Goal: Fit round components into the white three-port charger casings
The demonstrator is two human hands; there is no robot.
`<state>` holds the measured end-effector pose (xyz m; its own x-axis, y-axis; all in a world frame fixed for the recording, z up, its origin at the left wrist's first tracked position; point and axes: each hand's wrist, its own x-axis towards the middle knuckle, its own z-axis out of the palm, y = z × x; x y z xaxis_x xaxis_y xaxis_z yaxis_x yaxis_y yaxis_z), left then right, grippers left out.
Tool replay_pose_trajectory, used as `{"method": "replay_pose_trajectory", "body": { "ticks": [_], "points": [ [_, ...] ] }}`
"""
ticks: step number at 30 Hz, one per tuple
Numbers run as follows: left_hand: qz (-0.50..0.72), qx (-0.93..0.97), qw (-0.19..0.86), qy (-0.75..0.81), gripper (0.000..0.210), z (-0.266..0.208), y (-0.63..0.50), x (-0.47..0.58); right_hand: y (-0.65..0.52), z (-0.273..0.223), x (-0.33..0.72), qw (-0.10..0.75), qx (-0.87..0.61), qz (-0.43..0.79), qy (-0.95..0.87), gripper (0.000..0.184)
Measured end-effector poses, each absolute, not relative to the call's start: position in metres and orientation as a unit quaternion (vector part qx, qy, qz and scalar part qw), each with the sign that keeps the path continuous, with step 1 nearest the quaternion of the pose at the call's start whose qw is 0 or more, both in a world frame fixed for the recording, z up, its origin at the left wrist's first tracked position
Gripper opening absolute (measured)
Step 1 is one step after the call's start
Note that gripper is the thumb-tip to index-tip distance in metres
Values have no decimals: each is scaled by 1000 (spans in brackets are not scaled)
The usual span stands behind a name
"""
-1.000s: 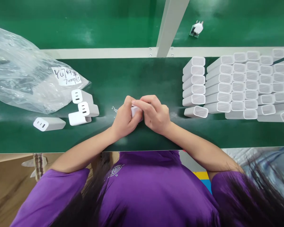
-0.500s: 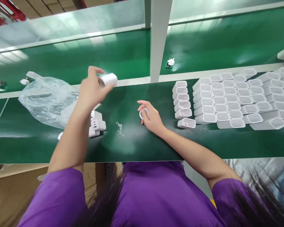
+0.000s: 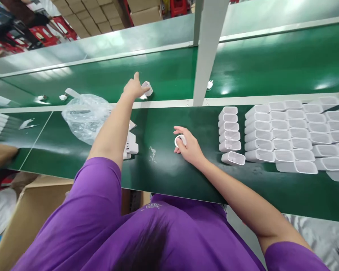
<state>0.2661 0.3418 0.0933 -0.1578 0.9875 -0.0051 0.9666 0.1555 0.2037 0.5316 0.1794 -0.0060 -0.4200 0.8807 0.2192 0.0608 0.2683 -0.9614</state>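
My left hand [image 3: 135, 89] reaches over the far green belt, its fingers spread and its thumb against a white hollow plastic housing [image 3: 148, 87]. A small white piece lies below that housing. My right hand [image 3: 188, 146] rests on the near worktop, its fingers curled round a white ring-shaped piece [image 3: 176, 142]. Between my arms lies a scatter of tiny clear bits [image 3: 152, 154]. White adapters with slots [image 3: 132, 146] are stacked beside my left forearm, which hides some of them.
A clear plastic bag [image 3: 83, 118] lies left of my forearm. Open white housings stand in a short column [image 3: 229, 135] and a large block [image 3: 282, 131] on the right. A grey post [image 3: 207, 56] rises at the belt edge. Another person's arm [image 3: 1, 156] shows at far left.
My left hand has moved forward with the white housing onto the far belt, and its fingers have spread. The view has shifted left. My right hand keeps the ring-shaped piece.
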Motion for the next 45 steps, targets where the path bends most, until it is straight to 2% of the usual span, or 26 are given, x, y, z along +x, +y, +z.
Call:
{"method": "replay_pose_trajectory", "body": {
  "ticks": [3, 6, 10, 12, 14, 16, 18, 21, 24, 28, 32, 37, 41, 45],
  "points": [
    [-14, 618, 40, 785, 63, 121, 296, 255, 180, -6, 530, 412, -343, 526, -660, 46],
    [-114, 610, 89, 779, 59, 139, 237, 252, 180, -6, 528, 416, -342, 536, -650, 52],
    [-193, 602, 144, 762, 65, 129, 186, 248, 181, -9, 526, 428, -333, 531, -651, 52],
    [-193, 609, 167, 751, 56, 119, 178, 245, 182, -10, 526, 432, -337, 531, -646, 51],
    [-146, 620, 156, 755, 40, 113, 174, 245, 183, -8, 526, 435, -348, 538, -633, 47],
    [-47, 632, 114, 765, 30, 112, 171, 250, 183, -1, 528, 430, -363, 555, -613, 42],
    [75, 654, 94, 747, 30, 113, 165, 263, 180, 8, 530, 412, -380, 574, -597, 40],
    [214, 711, 150, 653, 39, 112, 155, 296, 172, 22, 533, 388, -376, 565, -623, 51],
    [282, 742, 208, 572, 40, 101, 147, 331, 165, 29, 534, 402, -354, 487, -690, 55],
    [367, 729, 214, 536, 37, 76, 142, 358, 163, 23, 538, 419, -366, 413, -721, 44],
    [404, 705, 260, 522, 39, 60, 137, 362, 166, 19, 543, 406, -365, 421, -724, 46],
    [454, 669, 354, 471, 57, 57, 129, 357, 167, 24, 544, 383, -329, 537, -676, 57],
    [455, 711, 252, 472, 57, 56, 130, 354, 167, 25, 543, 365, -281, 617, -638, 60],
    [430, 749, 161, 478, 56, 57, 132, 352, 167, 22, 542, 343, -274, 635, -636, 64]
  ]
}}
